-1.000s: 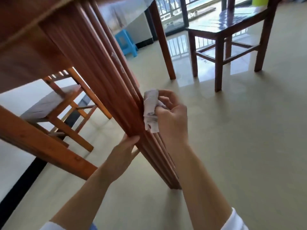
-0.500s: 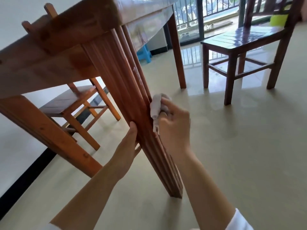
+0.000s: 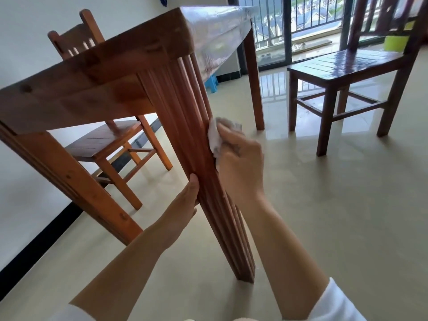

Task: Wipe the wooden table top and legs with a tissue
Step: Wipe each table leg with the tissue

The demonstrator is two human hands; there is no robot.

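A reddish wooden table [image 3: 97, 72] stands in front of me, its top covered by clear plastic film. Its near grooved leg [image 3: 192, 140] slants down to the floor at centre. My right hand [image 3: 240, 165] presses a crumpled white tissue [image 3: 215, 137] against the right side of that leg at mid-height. My left hand [image 3: 185, 205] rests flat on the leg's left side, a little lower, fingers pointing up and holding nothing.
A light wooden chair [image 3: 111, 140] sits under the table at left. A dark wooden chair [image 3: 347, 72] stands at right, near the table's far leg [image 3: 254, 84]. A small blue stool [image 3: 212, 82] and a balcony door lie behind. A lime green bucket [image 3: 396, 42] stands at back right.
My view has risen, showing more of the table top. My right hand has slid the tissue up along the leg; my left hand stays on the leg's left side.
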